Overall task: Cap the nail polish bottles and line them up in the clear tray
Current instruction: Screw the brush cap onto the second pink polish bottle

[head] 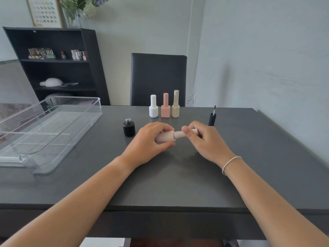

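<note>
Left hand (151,139) wrapped round pale pink bottle (166,137), held sideways over mid-table (178,184). Right hand (204,139) pinching its ribbed cap (179,133). Tray (53,122) at left edge. Uncapped black bottle (128,128) nearby; three capped bottles (164,106) along far edge.

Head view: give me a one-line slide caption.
Both hands twist the cap onto a pale pink bottle; black bottle still open, clear tray empty.

grey table (178,184), clear tray (53,111), 4 bottles (165,107), blk cap (212,119)
</note>
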Motion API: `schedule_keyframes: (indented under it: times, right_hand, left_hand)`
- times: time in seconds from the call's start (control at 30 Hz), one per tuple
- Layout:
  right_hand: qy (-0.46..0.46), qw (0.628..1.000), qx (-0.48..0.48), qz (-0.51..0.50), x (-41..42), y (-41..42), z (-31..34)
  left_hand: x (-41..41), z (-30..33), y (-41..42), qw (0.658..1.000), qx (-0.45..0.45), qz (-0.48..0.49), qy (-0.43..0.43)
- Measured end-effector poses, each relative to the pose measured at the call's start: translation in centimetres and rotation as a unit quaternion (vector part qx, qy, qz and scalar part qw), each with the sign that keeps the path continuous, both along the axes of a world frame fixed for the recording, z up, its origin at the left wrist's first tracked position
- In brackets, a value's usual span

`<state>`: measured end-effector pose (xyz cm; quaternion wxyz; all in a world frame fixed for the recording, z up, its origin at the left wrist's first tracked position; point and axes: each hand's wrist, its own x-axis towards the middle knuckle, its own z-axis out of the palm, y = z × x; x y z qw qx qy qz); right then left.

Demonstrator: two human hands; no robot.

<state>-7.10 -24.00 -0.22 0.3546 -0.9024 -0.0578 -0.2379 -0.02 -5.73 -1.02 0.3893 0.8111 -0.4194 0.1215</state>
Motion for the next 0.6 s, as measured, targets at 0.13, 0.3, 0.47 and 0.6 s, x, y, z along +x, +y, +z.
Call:
schedule_keyframes:
  times: [0.13, 0.3, 0.47, 0.6]
  right_hand:
    - [-0.014, 1.0, -0.001, 0.022, -0.08, 0.01, -0.17]
    - [-0.012, 1.0, 0.003, -0.006, -0.19, -0.03, -0.02]
    - [-0.013, 1.0, 0.006, -0.006, -0.16, 0.06, 0.0]
    - [-0.013, 1.0, -0.003, 0.013, -0.33, 0.05, 0.07]
  left_hand:
    - [0.03, -0.03, 0.01, 1.0, -0.004, -0.001, 0.003]
    - [-0.02, 0.02, 0.03, 1.0, -0.002, 0.0, 0.0]
    - [0.0, -0.04, 0.03, 1.0, -0.005, 0.001, 0.0]
    - [0.08, -0.05, 0.05, 1.0, -0.01, -0.002, 0.003]
